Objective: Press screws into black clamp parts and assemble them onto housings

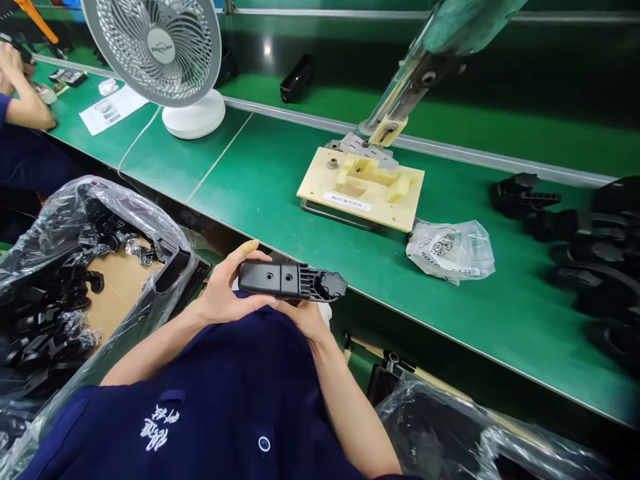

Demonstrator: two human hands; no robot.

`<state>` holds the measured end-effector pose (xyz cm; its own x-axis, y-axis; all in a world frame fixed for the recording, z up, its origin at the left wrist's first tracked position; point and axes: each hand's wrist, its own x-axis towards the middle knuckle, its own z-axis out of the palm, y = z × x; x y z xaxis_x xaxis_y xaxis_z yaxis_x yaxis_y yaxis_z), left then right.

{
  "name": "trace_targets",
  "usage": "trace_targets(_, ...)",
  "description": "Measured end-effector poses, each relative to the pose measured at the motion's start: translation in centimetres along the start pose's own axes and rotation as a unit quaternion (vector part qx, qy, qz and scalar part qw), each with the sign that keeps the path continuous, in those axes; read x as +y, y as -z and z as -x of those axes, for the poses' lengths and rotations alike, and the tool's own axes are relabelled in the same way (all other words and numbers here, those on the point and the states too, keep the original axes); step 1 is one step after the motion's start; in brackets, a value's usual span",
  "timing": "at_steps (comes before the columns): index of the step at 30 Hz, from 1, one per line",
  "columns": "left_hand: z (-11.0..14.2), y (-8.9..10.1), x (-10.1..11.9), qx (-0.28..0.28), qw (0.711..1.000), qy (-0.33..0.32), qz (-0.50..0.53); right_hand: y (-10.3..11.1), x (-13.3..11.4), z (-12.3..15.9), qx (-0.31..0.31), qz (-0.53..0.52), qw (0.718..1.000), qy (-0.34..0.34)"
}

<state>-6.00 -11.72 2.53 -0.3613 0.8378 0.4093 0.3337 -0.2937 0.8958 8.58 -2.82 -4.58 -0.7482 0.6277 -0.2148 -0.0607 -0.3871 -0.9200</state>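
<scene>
Close to my chest, just off the bench's front edge, I hold a long black plastic housing [270,279] lying sideways. Two small round holes show on its face, and its right end has slots and a rounded, toothed-looking tip. My left hand [225,283] grips the left end, with the thumb along the lower edge and fingers at the upper edge. My right hand [306,316] is under the housing near its middle and slotted part; most of its fingers are hidden behind the part.
A pale yellow fixture [360,200] sits below a lever press arm [415,77] on the green bench [260,173]. Right of it lie a plastic bag [453,252] and several black parts [590,233]. A fan [195,115] stands left; a lined bin [120,280] holds black parts. A co-worker's arm [30,100] shows far left.
</scene>
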Motion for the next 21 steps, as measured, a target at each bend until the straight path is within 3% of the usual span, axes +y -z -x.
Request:
trace_targets(3, -0.9, -0.1, -0.4, 0.036, 0.998, 0.048, 0.008, 0.0, -0.1, 0.5, 0.022, -0.015, 1.0, 0.012)
trace_targets(6, -1.6, 0.0, -1.0, 0.098, 0.983, 0.142, 0.065, 0.0, -1.0, 1.2, 0.085, -0.022, 0.994, 0.072)
trace_targets(10, -1.5, 0.3, -1.8, 0.15, 0.916, 0.285, 0.239, -0.1, -2.9, 1.8, 0.138, -0.013, 0.973, 0.183)
trace_targets(16, 0.7, -0.4, -2.2, 0.194, 0.813, 0.402, 0.375, -1.2, -4.3, 1.8, 0.052, 0.006, 0.958, 0.283)
trace_targets(19, 1.2, -1.3, -2.3, 0.2, 0.754, 0.451, 0.433, -1.8, -4.5, 1.9, 0.015, 0.016, 0.953, 0.302)
trace_targets(21, 1.3, -1.8, -2.3, 0.187, 0.737, 0.462, 0.457, -2.1, -4.7, 1.9, 0.005, 0.028, 0.953, 0.301)
